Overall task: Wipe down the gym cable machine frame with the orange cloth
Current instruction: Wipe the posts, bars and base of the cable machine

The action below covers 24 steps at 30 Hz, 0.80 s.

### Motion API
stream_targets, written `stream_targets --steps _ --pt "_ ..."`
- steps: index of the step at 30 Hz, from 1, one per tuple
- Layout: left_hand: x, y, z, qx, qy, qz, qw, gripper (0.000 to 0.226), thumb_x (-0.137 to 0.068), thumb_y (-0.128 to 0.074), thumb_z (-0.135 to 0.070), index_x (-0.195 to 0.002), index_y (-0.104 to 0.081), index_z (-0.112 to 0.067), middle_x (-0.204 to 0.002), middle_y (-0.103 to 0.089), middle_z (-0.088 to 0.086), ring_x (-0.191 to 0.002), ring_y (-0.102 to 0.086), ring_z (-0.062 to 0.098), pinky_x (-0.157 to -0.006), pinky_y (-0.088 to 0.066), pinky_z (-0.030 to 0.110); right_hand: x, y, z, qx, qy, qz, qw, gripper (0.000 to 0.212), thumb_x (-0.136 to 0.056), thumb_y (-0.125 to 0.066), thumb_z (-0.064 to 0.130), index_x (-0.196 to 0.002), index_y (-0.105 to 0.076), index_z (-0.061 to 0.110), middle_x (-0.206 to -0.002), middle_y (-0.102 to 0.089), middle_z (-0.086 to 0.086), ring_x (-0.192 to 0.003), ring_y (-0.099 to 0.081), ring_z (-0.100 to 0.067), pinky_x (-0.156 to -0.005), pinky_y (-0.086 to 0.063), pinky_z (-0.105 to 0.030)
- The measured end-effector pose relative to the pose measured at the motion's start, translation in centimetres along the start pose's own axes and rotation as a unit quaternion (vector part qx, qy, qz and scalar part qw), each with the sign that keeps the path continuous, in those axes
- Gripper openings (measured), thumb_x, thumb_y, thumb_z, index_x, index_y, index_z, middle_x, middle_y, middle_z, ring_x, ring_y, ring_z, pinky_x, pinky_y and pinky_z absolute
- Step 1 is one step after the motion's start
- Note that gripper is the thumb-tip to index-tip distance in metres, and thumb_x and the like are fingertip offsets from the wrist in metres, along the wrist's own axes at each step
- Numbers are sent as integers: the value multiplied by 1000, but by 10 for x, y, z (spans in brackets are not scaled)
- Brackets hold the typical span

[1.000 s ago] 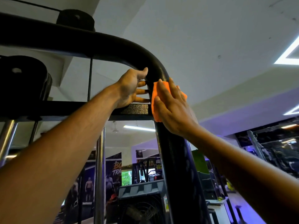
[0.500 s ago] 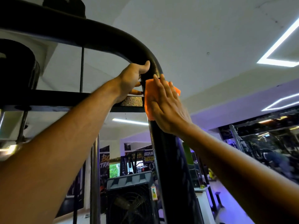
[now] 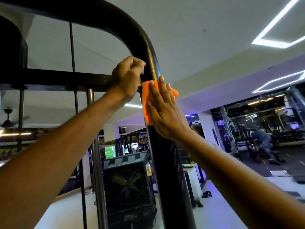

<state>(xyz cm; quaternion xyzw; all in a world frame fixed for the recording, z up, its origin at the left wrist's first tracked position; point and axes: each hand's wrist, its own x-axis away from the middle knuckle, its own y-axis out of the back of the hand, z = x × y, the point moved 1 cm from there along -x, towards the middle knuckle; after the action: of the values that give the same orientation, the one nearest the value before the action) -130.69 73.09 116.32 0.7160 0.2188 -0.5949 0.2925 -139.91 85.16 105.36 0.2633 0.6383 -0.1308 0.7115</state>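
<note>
The cloth [image 3: 145, 98] is bright orange, plain, with no print. The machine frame [image 3: 149, 52] is black with a fine speckled, pebbly finish that glints where light hits; its crossbar [image 3: 66, 78] is the same black. The guide rod [image 3: 94, 146] is dull silver-grey. Far behind, the fan unit [image 3: 128, 189] is black with grey top. The ceiling [image 3: 198, 22] is white, with violet-blue light at right.
</note>
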Motion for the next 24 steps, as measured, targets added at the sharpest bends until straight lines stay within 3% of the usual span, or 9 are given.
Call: stream_targets --steps 2,4,7,11,14,18,24 --pt "12 0 8 -36 30 -54 997 41 -106 -49 -45 -92 -69 -11 -78 -68 5 -77 -69 23 -80 -61 52 -2 -4 3 -9 -12 -12 1000 69 -116 -26 56 -171 12 40 -178 27 10 -166 16 -25 -125 -32 -69" --pt "27 2 14 -63 83 -48 993 59 -109 -44 -48 -89 -70 1 -77 -71 16 -70 -70 26 -81 -62 58 26 -10 6 -21 -32 -28 999 68 -116 -28 57 -172 7 42 -179 24 11 -168 8 -26 -119 -44 -64" --pt "48 6 26 -79 180 1 981 63 -112 -42 -50 -93 -73 2 -89 -77 22 -81 -76 38 -80 -66 54 98 -23 10 -29 -29 -26 999 68 -117 -32 53 -172 5 41 -179 22 12 -167 15 -16 -127 -32 -64" --pt "61 12 42 7 255 137 957 39 -115 -41 -46 -128 -64 -17 -131 -68 11 -112 -68 23 -83 -61 39 115 -30 7 -4 -31 -17 999 67 -117 -29 51 -173 4 37 -181 19 6 -167 16 -20 -133 -15 -62" --pt "62 10 41 83 258 186 945 45 -115 -36 -49 -134 -64 -19 -137 -66 8 -127 -62 26 -100 -54 47 63 -24 9 49 -17 -10 999 73 -111 -23 60 -173 6 35 -181 18 1 -167 15 -31 -132 -13 -68" --pt "59 4 32 128 240 193 943 49 -115 -33 -51 -105 -72 -23 -113 -74 3 -118 -67 24 -98 -54 45 45 -25 9 63 -15 -27 998 72 -112 -28 57 -174 1 36 -182 16 0 -166 15 -38 -130 -13 -72" --pt "69 2 43 162 237 198 937 39 -114 -43 -47 -128 -73 -27 -130 -76 1 -125 -69 25 -111 -53 56 133 -35 12 25 -31 -18 999 71 -114 -34 51 -174 -2 32 -182 15 2 -167 10 -40 -126 -28 -72"
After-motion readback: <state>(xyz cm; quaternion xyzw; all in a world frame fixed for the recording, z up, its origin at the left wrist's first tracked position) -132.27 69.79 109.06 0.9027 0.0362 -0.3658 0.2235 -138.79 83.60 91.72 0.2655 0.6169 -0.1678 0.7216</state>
